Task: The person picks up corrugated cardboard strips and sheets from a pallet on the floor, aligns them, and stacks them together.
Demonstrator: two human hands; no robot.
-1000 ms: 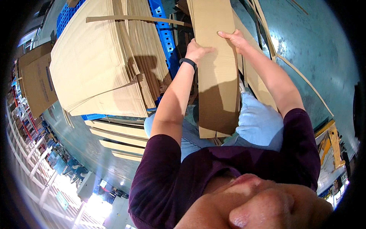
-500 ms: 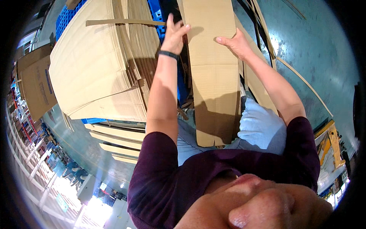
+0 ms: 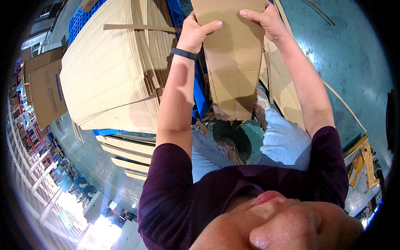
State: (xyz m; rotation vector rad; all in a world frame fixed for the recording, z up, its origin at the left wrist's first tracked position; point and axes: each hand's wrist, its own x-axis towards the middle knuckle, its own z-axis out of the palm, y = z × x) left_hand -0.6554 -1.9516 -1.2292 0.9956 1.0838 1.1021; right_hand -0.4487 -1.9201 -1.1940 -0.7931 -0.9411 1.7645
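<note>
Flat cardboard box (image 3: 234, 62) held upright in front, right of cardboard stack (image 3: 112, 71). Left hand (image 3: 196, 33) and right hand (image 3: 266, 21) both closed on its top edge, thumbs in front. Best to keep grips level, pulling evenly.

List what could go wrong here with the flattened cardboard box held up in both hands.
1. The flattened box is pinched only near its top edge by the left hand and right hand; its long lower part hangs free and may swing or slip from the grip.
2. The big leaning stack of flat cartons stands close beside the left forearm; a bump might shift sheets loose.
</note>
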